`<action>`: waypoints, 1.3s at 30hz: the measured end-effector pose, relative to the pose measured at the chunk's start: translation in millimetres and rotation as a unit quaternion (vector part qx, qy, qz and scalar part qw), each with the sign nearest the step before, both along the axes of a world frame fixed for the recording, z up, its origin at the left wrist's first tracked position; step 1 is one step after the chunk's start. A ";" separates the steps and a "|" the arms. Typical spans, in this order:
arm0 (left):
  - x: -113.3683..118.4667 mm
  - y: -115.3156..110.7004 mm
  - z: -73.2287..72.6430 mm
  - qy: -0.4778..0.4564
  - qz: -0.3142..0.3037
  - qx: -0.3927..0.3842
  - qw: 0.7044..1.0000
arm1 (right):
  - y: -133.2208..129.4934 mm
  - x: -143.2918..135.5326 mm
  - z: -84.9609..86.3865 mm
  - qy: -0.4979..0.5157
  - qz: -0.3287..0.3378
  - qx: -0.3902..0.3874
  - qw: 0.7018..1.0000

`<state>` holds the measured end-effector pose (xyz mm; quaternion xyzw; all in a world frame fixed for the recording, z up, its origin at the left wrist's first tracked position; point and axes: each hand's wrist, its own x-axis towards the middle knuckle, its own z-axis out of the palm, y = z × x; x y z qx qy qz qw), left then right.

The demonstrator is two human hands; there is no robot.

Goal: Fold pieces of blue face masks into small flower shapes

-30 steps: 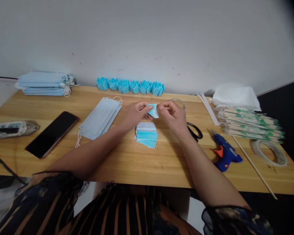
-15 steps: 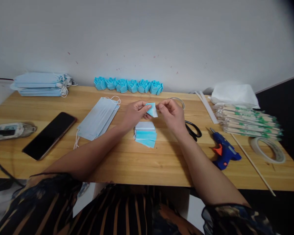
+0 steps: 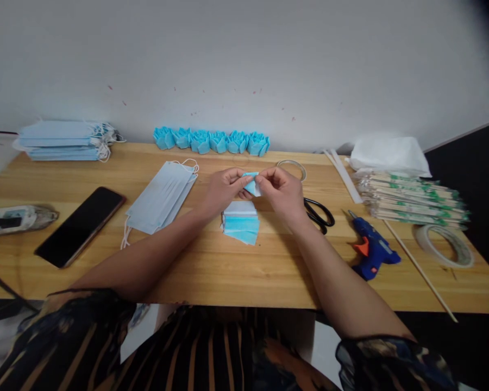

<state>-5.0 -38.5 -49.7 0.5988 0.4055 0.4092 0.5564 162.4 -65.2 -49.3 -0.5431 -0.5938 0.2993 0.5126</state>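
Observation:
Between thumb and fingers, my left hand [image 3: 227, 187] grips a small folded piece of blue-and-white mask fabric [image 3: 251, 187]. My right hand [image 3: 283, 193] pinches the same piece at its right edge, so both hands meet on it above the table. Just below them lies a fanned stack of cut blue and white fabric pieces [image 3: 241, 222]. Black-handled scissors [image 3: 320, 213] rest close to my right wrist, their blades hidden. To the left of my left hand, a few whole face masks [image 3: 163, 195] lie overlapping.
Several blue fabric roses [image 3: 212, 141] line the wall. A mask pile [image 3: 63, 141] and phone [image 3: 81, 225] lie left. On the right are a blue glue gun [image 3: 372, 247], a tape roll [image 3: 444, 245], wrapped sticks [image 3: 413, 200], a thin stick [image 3: 421, 271] and white glue sticks [image 3: 344, 176].
My right hand has moved left, from beside the fabric piece onto its right edge. My left hand keeps its hold. The view has shifted slightly.

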 end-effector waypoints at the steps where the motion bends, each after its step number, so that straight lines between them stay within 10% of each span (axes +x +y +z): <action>1: 0.0 -0.1 0.0 0.001 0.000 -0.002 1.000 | -0.1 -0.1 -0.1 0.000 -0.002 0.000 1.000; 18: 0.6 -2.4 5.0 -0.029 0.001 -0.019 0.999 | 1.4 1.4 -6.1 0.021 0.014 0.015 1.000; 28: -5.0 9.7 -3.7 -0.076 0.019 -0.054 0.995 | 5.7 20.1 -1.3 -0.223 0.060 0.159 0.960; 39: -5.1 6.1 -1.3 -0.076 0.006 -0.051 0.996 | 4.7 18.0 -3.8 -0.198 0.110 0.143 0.963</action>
